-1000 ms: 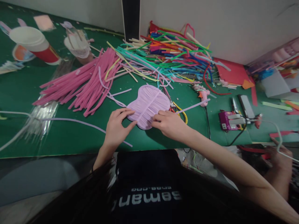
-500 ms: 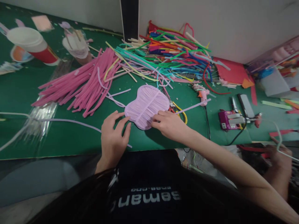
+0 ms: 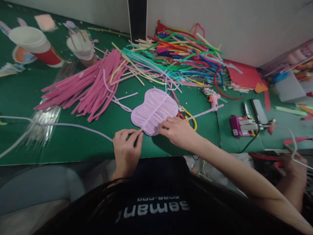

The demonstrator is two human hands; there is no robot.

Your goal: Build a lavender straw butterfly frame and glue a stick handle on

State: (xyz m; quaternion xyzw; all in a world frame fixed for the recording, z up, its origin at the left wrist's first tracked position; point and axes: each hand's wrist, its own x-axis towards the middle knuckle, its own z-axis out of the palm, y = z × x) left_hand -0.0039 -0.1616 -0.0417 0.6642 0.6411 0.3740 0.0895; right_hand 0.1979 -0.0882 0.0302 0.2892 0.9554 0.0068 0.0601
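Note:
A flat lilac pipe-cleaner shape (image 3: 153, 109), with rounded lobes and a stem across its middle, lies in front of me over the green table. My right hand (image 3: 177, 130) grips its lower right edge between curled fingers and thumb. At the lower end of the cross stem, the fingertips of my left hand (image 3: 128, 143) pinch the shape's edge. One long lilac pipe cleaner (image 3: 78, 126) runs from the left to behind my left hand, which hides its end. Another lilac pipe cleaner (image 3: 205, 112) sticks out rightward past my right hand, above yellow-handled pliers (image 3: 192, 119).
Pink pipe cleaners (image 3: 95, 86) lie in a bundle at left, a multicoloured heap (image 3: 181, 58) behind. Paper cups (image 3: 44, 49) stand far left. A pink glue gun (image 3: 214, 99) and a purple box (image 3: 236, 125) are at right, near another person's hand (image 3: 294, 163).
My left hand has moved right and its parted fingers have closed in a pinch at the shape's lower edge. My right hand keeps its grip in nearly the same place.

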